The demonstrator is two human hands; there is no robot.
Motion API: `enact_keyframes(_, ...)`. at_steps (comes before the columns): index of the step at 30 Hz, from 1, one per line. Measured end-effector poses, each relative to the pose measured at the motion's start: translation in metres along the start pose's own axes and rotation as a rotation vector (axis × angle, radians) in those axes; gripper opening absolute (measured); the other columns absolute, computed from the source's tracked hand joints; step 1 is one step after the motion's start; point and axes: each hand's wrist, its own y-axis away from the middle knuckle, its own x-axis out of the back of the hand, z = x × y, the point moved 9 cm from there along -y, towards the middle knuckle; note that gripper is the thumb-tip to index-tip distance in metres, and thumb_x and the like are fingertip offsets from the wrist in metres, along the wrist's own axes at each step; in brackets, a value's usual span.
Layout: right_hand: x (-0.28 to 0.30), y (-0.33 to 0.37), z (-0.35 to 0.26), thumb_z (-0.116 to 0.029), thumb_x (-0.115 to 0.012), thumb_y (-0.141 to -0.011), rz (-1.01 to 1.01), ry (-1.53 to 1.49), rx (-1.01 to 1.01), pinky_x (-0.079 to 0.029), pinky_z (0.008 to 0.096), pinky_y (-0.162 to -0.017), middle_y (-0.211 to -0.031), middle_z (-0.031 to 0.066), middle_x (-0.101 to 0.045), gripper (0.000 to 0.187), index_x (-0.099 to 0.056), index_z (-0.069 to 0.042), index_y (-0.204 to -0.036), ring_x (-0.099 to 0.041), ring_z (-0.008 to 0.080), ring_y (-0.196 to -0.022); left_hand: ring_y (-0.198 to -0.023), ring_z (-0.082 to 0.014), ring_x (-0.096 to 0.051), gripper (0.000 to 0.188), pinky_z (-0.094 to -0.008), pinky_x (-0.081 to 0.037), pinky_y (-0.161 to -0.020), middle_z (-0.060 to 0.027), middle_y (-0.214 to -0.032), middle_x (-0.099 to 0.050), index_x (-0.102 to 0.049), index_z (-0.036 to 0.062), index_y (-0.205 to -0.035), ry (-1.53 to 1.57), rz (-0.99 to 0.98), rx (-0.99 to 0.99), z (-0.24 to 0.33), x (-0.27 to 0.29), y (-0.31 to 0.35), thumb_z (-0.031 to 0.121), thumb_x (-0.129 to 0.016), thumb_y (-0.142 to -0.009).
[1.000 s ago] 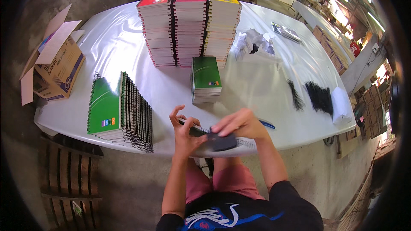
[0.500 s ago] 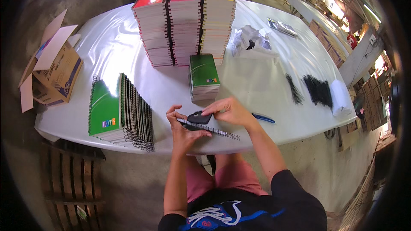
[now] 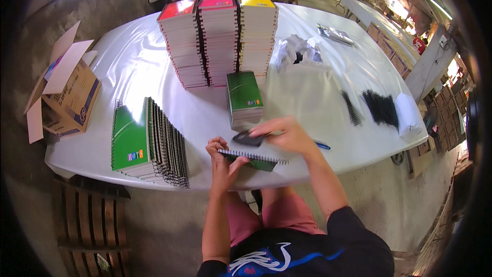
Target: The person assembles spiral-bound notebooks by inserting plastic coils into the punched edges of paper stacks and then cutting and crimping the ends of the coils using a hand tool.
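Note:
My left hand (image 3: 221, 168) grips a green notebook (image 3: 262, 165) on edge near the table's front, fingers and thumb on either side of it. Along its upper edge runs a black spiral coil (image 3: 254, 157), whose loose end sticks out past the right side. My right hand (image 3: 286, 134) is closed on a rounded, flat black tool (image 3: 246, 139) just above and behind the coil; its exact kind I cannot make out. Right of that hand lies a blue-handled tool (image 3: 322, 145), partly hidden by my forearm. A short stack of green notebooks (image 3: 246, 95) stands just beyond my hands.
Tall stacks of red (image 3: 182, 46), pink (image 3: 219, 46) and yellow (image 3: 256, 41) notebooks rise behind. Leaning coil-bound green notebooks (image 3: 130, 138) and an open carton (image 3: 72, 95) are left. Crumpled plastic (image 3: 300, 54), black coils (image 3: 380, 109) and a white roll (image 3: 407, 115) lie right.
My right hand has lifted the black tool away from the coil, slightly to the right. The notebook has tilted, so its green cover now shows. The view has shifted a little.

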Motion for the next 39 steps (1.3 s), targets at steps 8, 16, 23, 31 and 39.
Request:
enact_keyframes(8,0.148,0.108,0.091,-0.013,-0.061,-0.079,0.452,1.061,-0.472,-0.033,0.0503,-0.102,-0.128,0.0125,-0.053,0.044,-0.059,-0.018,-0.122,-0.048,0.0308,-0.12,-0.068,-0.0065,-0.041,0.02,-0.0201,-0.035,-0.063,0.0029,-0.072,-0.048,-0.052,0.0037,-0.085,0.288,0.004,0.221,0.004,-0.007,-0.001,0.021,-0.061,-0.091)
enact_keyframes(16,0.042,0.16,0.054,-0.034,-0.055,-0.088,0.371,1.075,-0.454,-0.025,0.058,-0.102,-0.135,0.0096,-0.045,0.045,-0.05,-0.019,-0.13,-0.036,0.0338,-0.126,-0.078,-0.0095,-0.052,0.021,-0.0203,-0.041,-0.071,-0.0013,-0.086,-0.057,-0.07,0.0012,-0.099,0.334,0.301,0.231,0.03,0.008,0.015,0.004,-0.073,-0.078)
enact_keyframes(23,0.013,0.126,-0.021,-0.023,-0.058,-0.087,0.515,0.374,-0.182,-0.033,0.0469,-0.094,-0.115,0.0132,-0.053,0.039,-0.057,-0.017,-0.125,-0.049,0.0291,-0.104,-0.076,-0.0117,-0.051,0.03,-0.0226,-0.042,-0.067,-0.0034,-0.083,-0.058,-0.07,0.0063,-0.104,0.004,0.354,0.016,0.074,0.02,0.014,0.0,-0.074,-0.075)
enact_keyframes(31,-0.034,0.085,-0.097,-0.025,-0.063,-0.085,0.303,0.636,0.037,-0.032,0.0427,-0.094,-0.119,0.0101,-0.052,0.038,-0.06,-0.023,-0.122,-0.047,0.0301,-0.107,-0.074,-0.0096,-0.052,0.027,-0.0214,-0.041,-0.066,-0.003,-0.085,-0.057,-0.07,0.0042,-0.103,-0.121,0.312,-0.053,0.09,0.013,0.016,0.0,-0.072,-0.077)
enact_keyframes(39,-0.03,0.084,-0.097,-0.026,-0.061,-0.086,0.244,0.644,-0.009,-0.031,0.0421,-0.094,-0.118,0.0071,-0.053,0.036,-0.06,-0.023,-0.122,-0.047,0.0271,-0.108,-0.069,-0.0133,-0.052,0.037,-0.0251,-0.042,-0.062,-0.0028,-0.076,-0.059,-0.072,0.008,-0.101,-0.205,0.348,-0.202,0.11,0.015,0.017,-0.005,-0.075,-0.066)
